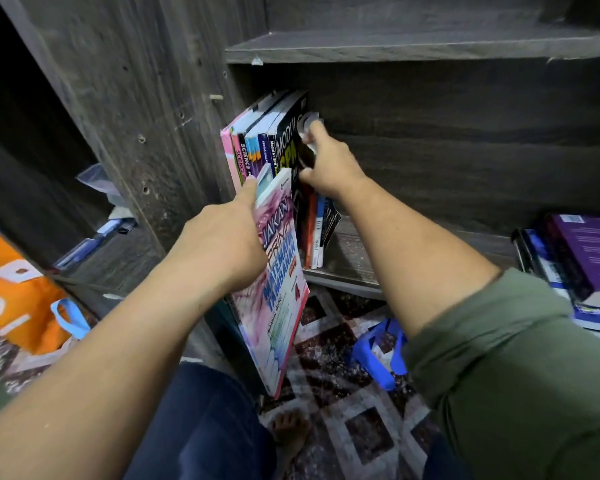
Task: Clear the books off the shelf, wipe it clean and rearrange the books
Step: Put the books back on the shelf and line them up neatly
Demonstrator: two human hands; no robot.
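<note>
Left hand (222,244): fingers closed on the top edge of the pink book (278,271), which hangs toward 5 o'clock from the grip, partly off the shelf (354,258).
Right hand (329,168): clamped on the black book (288,140) at its 10 o'clock, probably to steady the row of books (250,150).
White thing (309,121): between the right fingers, unclear.

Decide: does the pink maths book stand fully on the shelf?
No, the left hand holds the pink maths book out before the shelf.

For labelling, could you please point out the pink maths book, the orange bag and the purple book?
Pink maths book (280,292), head view, front cover.
Orange bag (20,304), head view, side.
Purple book (589,252), head view, top cover.
</note>
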